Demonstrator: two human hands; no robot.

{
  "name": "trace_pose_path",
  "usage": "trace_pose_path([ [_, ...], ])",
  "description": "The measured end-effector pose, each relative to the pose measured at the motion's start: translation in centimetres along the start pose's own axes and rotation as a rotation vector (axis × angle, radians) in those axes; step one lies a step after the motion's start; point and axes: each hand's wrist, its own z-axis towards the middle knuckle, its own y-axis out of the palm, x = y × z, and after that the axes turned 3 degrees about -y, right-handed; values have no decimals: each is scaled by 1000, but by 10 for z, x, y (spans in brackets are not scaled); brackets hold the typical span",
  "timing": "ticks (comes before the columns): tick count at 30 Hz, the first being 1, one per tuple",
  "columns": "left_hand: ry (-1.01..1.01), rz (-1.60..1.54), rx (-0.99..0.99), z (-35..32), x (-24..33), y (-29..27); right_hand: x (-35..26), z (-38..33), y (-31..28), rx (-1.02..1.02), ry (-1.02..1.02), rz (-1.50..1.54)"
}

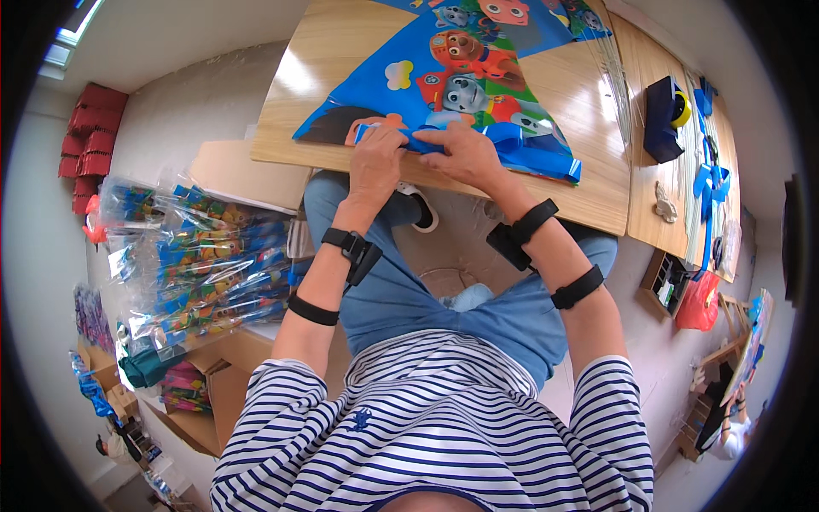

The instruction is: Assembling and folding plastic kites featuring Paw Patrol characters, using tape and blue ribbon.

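Observation:
A blue kite sheet (461,77) printed with cartoon animals lies flat on a wooden table (341,51) in front of me. My left hand (375,158) pinches the sheet's near blue edge at the table's front rim. Beside it, my right hand (465,149) presses and grips the same folded edge, fingers pointing left. Both hands touch each other's area, almost meeting at the fold. Black bands wrap both wrists and forearms.
A pile of clear-wrapped colourful kites (192,264) lies on cardboard boxes (213,384) to my left. On a second table at the right stand a dark blue box with a yellow tape roll (665,115), thin rods (618,85) and blue ribbon bows (708,183). Red packs (90,128) are stacked far left.

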Motion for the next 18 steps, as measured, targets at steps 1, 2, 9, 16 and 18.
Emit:
trace_pose_path([
  [1,2,23,-2,-1,0,1,6,1,-2,109,-76,158],
  [2,3,45,-4,-2,-1,2,17,0,-10,109,-72,152],
  [9,-15,64,-15,-4,-2,1,79,-5,-99,60,395,143],
  [16,-10,56,-26,-4,1,-2,94,-17,-98,-100,476,313],
  [18,-23,49,-35,-4,1,-2,92,-13,-100,-154,462,295],
])
